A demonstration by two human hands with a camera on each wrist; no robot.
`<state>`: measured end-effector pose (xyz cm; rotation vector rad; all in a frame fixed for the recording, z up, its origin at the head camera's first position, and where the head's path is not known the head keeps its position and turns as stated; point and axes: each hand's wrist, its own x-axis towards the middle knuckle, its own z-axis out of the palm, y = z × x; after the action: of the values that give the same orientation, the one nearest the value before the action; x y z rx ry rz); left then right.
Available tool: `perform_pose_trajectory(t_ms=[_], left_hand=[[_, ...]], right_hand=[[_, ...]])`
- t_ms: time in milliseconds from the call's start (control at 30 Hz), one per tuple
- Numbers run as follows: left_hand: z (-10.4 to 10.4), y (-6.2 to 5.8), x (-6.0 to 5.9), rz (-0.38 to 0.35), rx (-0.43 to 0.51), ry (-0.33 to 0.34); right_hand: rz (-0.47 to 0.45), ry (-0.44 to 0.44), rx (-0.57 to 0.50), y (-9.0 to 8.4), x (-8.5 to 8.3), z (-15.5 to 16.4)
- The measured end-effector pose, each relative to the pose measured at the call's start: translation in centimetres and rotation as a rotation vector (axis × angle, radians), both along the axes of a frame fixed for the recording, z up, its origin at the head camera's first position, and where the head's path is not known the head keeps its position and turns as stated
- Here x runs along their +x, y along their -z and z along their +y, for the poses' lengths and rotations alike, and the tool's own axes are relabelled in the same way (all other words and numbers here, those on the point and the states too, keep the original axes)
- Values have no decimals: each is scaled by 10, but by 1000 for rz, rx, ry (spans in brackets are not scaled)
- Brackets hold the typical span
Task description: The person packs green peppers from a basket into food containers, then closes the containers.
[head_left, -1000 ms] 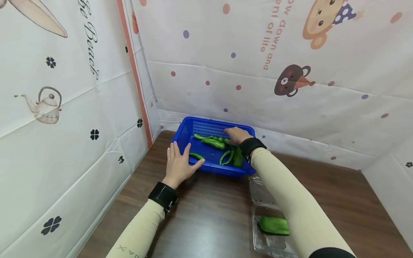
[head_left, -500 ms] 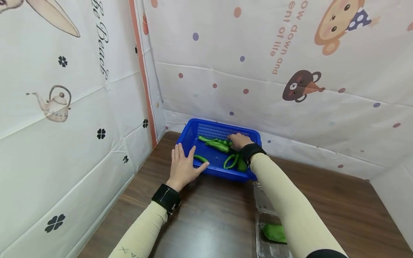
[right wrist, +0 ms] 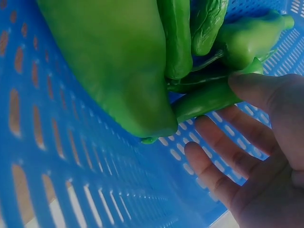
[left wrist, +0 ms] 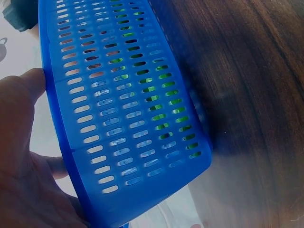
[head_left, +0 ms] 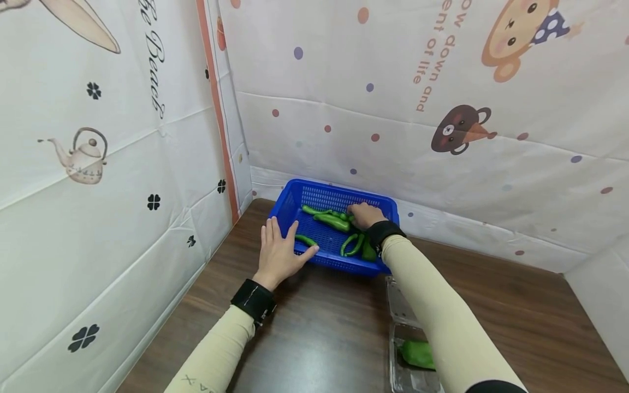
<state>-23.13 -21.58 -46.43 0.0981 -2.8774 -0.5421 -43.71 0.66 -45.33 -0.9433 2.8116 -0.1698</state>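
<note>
- Peppers: green, lying in one blue basket at centre frame in the head view, back corner of the brown table. I count about five in the basket: two long ones near the far wall, one small one at the near-left wall, two curved ones near the right wrist. The cluster overlaps, so the count is approximate.
- One more green pepper sits in one clear plastic clamshell box, lower right of the head view, partly hidden by the right forearm.
- Right hand: inside the basket, at the right end of the long peppers. The right wrist view shows the fingers straight and slightly spread, with the thumb tip touching a slim pepper. No closed grip visible.
- Left hand: resting against the basket's near-left corner, fingers straight and close together along the outer wall, thumb out along the front rim. The left wrist view shows the palm against the slotted wall.
- Two cream sleeves, two black wrist bands.
- Backdrop: white printed sheets with cartoon bears, one teapot, clovers.
</note>
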Motion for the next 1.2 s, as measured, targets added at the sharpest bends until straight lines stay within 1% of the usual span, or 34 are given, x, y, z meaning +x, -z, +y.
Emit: perform_pose_trajectory(t_ms=[200,333,600,867,1100,1200], left_hand=[[3,-1,-1,0,-2,3],[4,-2,-4,0,-5,10],[5,-3,-6,8,-25,19],[6,-4,-5,7,-25,12],[3,-3,0,17,5,2],[2,-2,2,17,19,3]], right_hand=[[0,-2,-9,-2,1,6],[10,13,-19,-4,0,11],[8,37,-63,-15,2,16],[-8,37,-79,-25,11,20],[3,4,-104,-34,23,19],[14,-12,-102,-38,25,18]])
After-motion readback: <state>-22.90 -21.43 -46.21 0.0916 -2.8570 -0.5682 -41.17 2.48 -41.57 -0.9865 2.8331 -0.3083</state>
